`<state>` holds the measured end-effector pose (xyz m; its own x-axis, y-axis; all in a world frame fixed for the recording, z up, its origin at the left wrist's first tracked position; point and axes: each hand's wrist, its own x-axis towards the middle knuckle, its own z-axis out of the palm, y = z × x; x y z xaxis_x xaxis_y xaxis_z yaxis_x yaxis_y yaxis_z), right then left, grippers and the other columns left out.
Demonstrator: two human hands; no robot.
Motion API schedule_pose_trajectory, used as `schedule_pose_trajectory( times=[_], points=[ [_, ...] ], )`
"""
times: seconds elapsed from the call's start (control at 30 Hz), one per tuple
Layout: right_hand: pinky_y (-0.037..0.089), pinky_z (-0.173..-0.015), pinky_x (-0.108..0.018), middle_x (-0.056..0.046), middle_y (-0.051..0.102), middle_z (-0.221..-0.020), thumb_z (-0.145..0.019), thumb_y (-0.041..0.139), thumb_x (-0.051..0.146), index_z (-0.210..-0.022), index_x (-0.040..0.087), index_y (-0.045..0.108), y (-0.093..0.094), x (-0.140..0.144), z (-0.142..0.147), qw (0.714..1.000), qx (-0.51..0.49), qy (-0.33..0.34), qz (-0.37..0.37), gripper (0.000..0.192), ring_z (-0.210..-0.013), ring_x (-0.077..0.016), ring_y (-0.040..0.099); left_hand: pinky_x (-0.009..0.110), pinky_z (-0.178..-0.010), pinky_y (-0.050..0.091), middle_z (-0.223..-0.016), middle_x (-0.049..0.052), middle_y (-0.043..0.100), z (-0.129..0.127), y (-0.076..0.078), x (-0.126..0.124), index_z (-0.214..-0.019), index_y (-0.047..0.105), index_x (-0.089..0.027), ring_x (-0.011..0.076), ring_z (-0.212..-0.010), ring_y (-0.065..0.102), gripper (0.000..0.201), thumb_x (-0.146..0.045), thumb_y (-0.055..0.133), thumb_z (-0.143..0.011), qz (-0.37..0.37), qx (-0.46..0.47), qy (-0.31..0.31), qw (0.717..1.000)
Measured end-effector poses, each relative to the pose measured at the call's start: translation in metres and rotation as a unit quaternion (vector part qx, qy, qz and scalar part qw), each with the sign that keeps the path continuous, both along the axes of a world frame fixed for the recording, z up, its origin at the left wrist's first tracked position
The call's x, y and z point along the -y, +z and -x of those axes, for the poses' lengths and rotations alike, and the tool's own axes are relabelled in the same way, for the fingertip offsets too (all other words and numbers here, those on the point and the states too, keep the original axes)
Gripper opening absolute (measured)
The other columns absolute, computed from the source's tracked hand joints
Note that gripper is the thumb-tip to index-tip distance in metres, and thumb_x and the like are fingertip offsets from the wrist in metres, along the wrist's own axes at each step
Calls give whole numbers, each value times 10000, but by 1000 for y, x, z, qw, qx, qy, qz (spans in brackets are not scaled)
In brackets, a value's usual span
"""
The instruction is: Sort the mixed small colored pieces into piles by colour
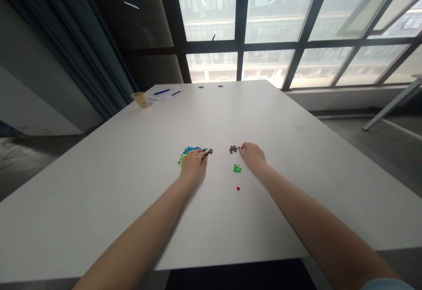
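Note:
My left hand (pixel 194 165) lies over the left pile of small coloured pieces, its fingers closed on a small dark brown piece (pixel 206 154). Blue pieces (pixel 191 149) show beyond the knuckles, with green and yellow ones along the hand's left side; the rest of the pile is hidden beneath it. A few loose brown pieces (pixel 211 151) lie by the left fingertips. At the right edge of a brown cluster (pixel 233 149), my right hand (pixel 253 154) pinches a tiny brown piece. Nearer to me are a small green cluster (pixel 237 168) and a single red square (pixel 238 189).
Everything lies on a large white table (pixel 211 228). At its far left stand a tan paper cup (pixel 141 100) and papers (pixel 165 94) with a blue pen (pixel 161 92) on them. Two dark discs (pixel 220 86) sit near the far edge, before the windows.

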<state>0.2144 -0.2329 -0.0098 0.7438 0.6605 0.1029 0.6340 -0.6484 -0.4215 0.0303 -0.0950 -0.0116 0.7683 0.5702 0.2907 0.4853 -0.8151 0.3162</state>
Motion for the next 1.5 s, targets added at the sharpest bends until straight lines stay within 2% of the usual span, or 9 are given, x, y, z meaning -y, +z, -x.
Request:
schedule_pose_trajectory(
  times=[0.2,0.4,0.57,0.7,0.83,0.93,1.1,1.3,1.5],
  points=[
    [406,-647,-271,-51,669,-944,-818,458,302,-939,264,658,9,-10,9,999,-46,-16,16,237,-834,-189,596,405,-799,363,-1185,43,557,1,4,2,-1106,585,-291,258,-1059,444,308,-274,425,-844,-57,-54,15,997],
    [361,-585,-246,-30,665,-793,-778,462,284,-918,250,662,6,9,3,999,-40,-12,-25,247,-723,-159,572,407,-774,336,-1048,52,613,-1,2,2,-879,655,-247,250,-1014,457,199,-295,468,-827,-61,-41,25,997],
    [348,-571,-235,-1,604,-630,-758,471,283,-825,223,672,3,26,-3,994,-55,-2,-92,220,-597,-125,517,428,-760,343,-982,78,609,-4,0,4,-837,639,-201,269,-980,468,157,-264,499,-803,-75,-33,41,996],
    [360,-589,-233,5,567,-599,-756,485,260,-801,196,672,6,27,5,987,-61,49,-139,203,-572,-114,489,414,-787,380,-940,82,610,-5,0,3,-841,611,-181,253,-948,496,155,-223,463,-822,-62,2,-20,998],
    [391,-632,-233,1,568,-702,-763,526,251,-866,199,652,13,26,24,959,-53,194,-199,171,-599,-104,470,350,-839,419,-942,70,599,-7,2,13,-914,548,-174,187,-924,528,208,-172,343,-878,-13,93,-140,986],
    [412,-660,-240,-9,575,-782,-742,592,270,-905,213,631,20,28,38,935,-59,268,-225,177,-654,-110,490,316,-828,441,-951,63,595,-6,5,27,-979,505,-179,163,-920,544,184,-175,347,-886,3,148,-186,971],
    [415,-743,-267,-13,594,-796,-744,613,239,-874,225,627,26,30,48,920,-30,292,-260,132,-777,-135,536,274,-722,471,-834,16,611,-3,12,40,-919,499,-202,136,-777,573,90,-259,463,-860,45,189,-175,965],
    [417,-745,-271,-14,606,-771,-753,609,218,-856,221,635,26,29,48,913,-13,302,-274,106,-772,-138,551,282,-721,473,-832,0,645,-1,13,40,-845,491,-212,135,-761,593,92,-301,512,-833,114,214,-176,954],
    [401,-725,-272,-12,616,-749,-767,594,246,-814,224,655,20,27,44,923,12,281,-262,80,-737,-136,549,286,-724,466,-846,4,632,-1,12,38,-888,516,-217,139,-778,584,124,-324,516,-827,96,201,-167,960]
  ],
)
